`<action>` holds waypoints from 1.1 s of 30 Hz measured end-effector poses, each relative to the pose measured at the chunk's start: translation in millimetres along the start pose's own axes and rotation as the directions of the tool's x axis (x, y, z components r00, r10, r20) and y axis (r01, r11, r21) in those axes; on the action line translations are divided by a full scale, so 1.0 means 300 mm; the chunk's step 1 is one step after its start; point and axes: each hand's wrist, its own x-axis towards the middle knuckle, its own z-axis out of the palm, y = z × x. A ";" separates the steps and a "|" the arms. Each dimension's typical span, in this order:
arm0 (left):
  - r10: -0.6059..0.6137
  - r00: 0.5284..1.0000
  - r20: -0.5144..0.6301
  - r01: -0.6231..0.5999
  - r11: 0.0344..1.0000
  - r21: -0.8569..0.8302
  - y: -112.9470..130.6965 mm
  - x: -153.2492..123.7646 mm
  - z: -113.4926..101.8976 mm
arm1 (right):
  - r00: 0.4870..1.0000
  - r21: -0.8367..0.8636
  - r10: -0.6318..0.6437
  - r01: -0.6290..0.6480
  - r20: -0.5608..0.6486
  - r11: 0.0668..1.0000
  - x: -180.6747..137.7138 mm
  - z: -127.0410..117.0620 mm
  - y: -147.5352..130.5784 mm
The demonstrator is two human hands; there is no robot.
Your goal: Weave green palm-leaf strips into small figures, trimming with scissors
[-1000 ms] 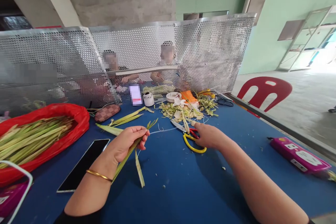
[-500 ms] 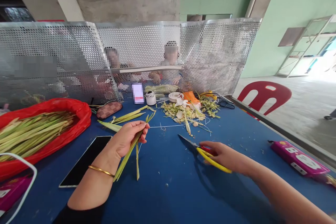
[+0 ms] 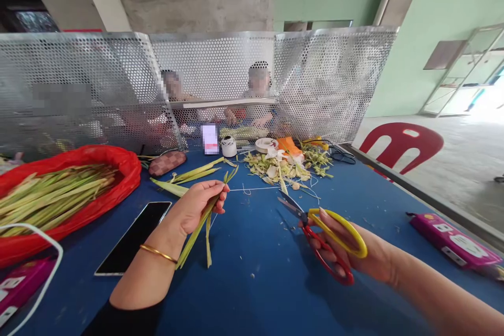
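My left hand (image 3: 202, 205) is closed around long green-yellow leaf strips (image 3: 192, 241). Their short tips poke out above the fingers, while the long ends hang down toward me, one strip apart from the others. A thin white string (image 3: 260, 189) runs from near that hand across to the right. In my right hand (image 3: 331, 241) is a pair of scissors (image 3: 305, 218) with one yellow and one red handle. Their blades are parted slightly and point to the upper left, clear of the strips. A heap of plant scraps (image 3: 275, 165) lies beyond the blade tips.
A red bag (image 3: 129, 160) of leaf strips stands at left. A phone (image 3: 134, 239) lies by my left forearm. Farther back are a checked pouch (image 3: 168, 161), a white spool (image 3: 228, 147) and a tape roll (image 3: 266, 145). A perforated metal screen (image 3: 212, 63) separates me from two people.
My right hand has turned the scissors over and raised them slightly, so both handles show and the blades have parted. My left hand keeps its hold on the leaf strips.
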 end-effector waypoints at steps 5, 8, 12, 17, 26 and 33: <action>-0.024 1.000 -0.002 0.024 1.000 -0.014 0.002 -0.006 0.004 | 0.999 0.014 -0.023 0.023 -0.023 1.000 0.082 0.008 -0.031; -0.014 1.000 0.007 0.015 1.000 -0.011 0.003 -0.007 0.006 | 0.996 -0.006 -0.050 0.050 -0.079 0.999 0.130 0.019 -0.050; -0.009 1.000 0.020 0.009 1.000 -0.005 -0.002 -0.002 0.004 | 0.977 -0.103 -0.147 0.132 -0.157 0.986 0.170 0.021 -0.058; -0.001 1.000 -0.001 0.001 1.000 -0.018 0.000 0.001 -0.004 | 0.931 -0.563 -0.286 0.114 -0.227 0.818 0.170 -0.027 -0.054; -0.017 0.997 0.071 0.024 0.995 -0.097 0.027 -0.038 0.025 | 0.886 -0.931 -0.455 -0.232 -0.083 -0.282 0.102 -0.009 -0.055; -0.066 0.966 0.249 0.110 0.979 -0.169 0.016 -0.066 0.068 | 0.720 -0.807 -0.625 0.542 0.302 0.234 0.239 0.260 -0.158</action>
